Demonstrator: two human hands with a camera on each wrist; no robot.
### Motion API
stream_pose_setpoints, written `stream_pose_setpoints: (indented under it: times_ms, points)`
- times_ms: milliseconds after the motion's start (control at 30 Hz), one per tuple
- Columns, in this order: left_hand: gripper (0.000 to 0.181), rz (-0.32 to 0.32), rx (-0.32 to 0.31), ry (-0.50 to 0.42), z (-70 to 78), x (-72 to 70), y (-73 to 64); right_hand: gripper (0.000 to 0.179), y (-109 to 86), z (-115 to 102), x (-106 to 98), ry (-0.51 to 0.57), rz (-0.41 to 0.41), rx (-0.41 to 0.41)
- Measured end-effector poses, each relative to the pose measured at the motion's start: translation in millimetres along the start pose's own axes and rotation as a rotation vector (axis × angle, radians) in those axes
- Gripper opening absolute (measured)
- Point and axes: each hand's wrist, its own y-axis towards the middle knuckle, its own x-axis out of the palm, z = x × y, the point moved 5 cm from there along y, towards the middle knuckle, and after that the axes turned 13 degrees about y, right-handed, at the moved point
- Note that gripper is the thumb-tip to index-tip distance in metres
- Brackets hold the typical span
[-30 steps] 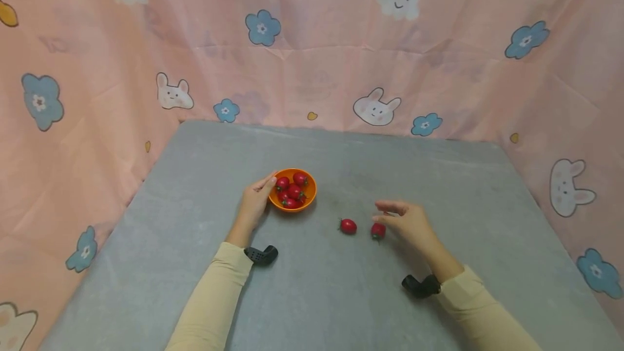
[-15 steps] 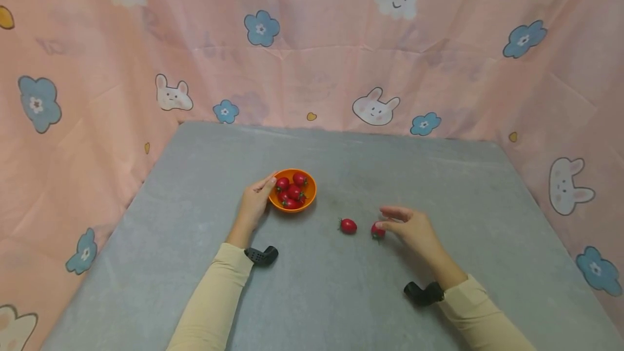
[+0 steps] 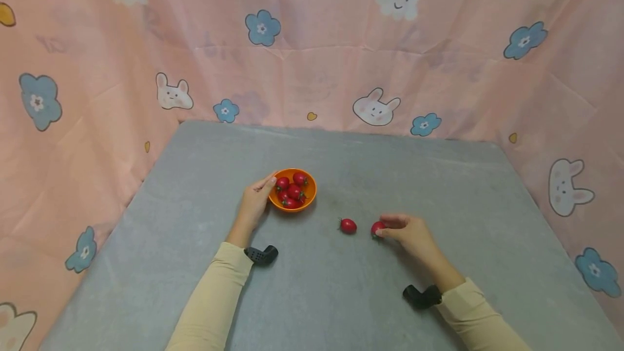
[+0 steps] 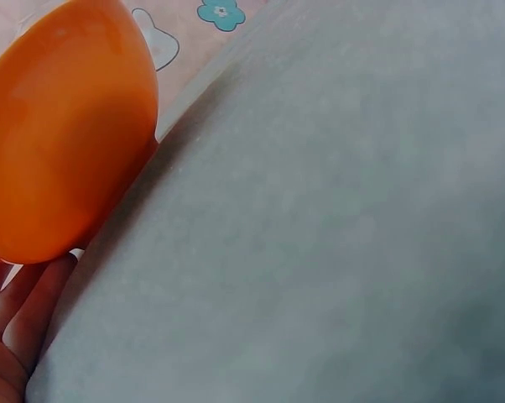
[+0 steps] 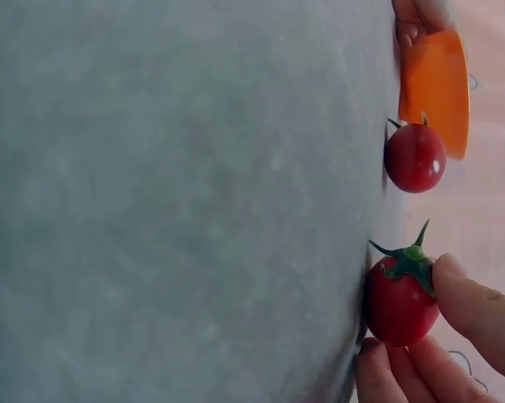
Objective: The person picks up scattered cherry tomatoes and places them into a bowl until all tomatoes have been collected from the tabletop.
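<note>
At the left of the head view my left hand (image 3: 253, 201) holds the orange bowl (image 3: 312, 193) by its side, thumb at the rim. Several cherry tomatoes (image 3: 294, 191) lie inside it. In the left wrist view the fingers (image 4: 36, 311) rest against the underside of the bowl. My right hand (image 3: 413, 236) pinches a cherry tomato (image 5: 399, 306) with a green stem between thumb and fingers, down at the tabletop. Another cherry tomato (image 3: 348, 226) lies on the table between that one and the bowl.
A grey cloth-like surface covers the table (image 3: 312, 297). A pink curtain (image 3: 312, 64) with rabbits, flowers and rainbows hangs around its back and sides. Each wrist wears a black device, on the left (image 3: 261, 255) and on the right (image 3: 422, 296).
My right hand has come down and toward me, its thumb and fingers closing around the right-hand cherry tomato. The left hand and the bowl have stayed put.
</note>
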Motion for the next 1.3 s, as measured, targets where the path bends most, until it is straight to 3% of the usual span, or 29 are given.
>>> stream_pose_setpoints:
  times_ms: [467,767,1300]
  points:
    - [0.044,0.000,0.005,-0.005,-0.8,1.6,1.4,0.051,0.4,1.7,-0.4,0.030,0.044,0.039]
    - [0.043,-0.005,0.008,-0.032,-1.2,1.5,1.1,0.052,6.4,-21.8,2.6,0.080,0.057,0.031]
    - [0.043,-0.011,0.004,-0.024,4.7,-1.1,-2.0,0.048,26.4,-55.4,35.7,0.194,0.039,0.021]
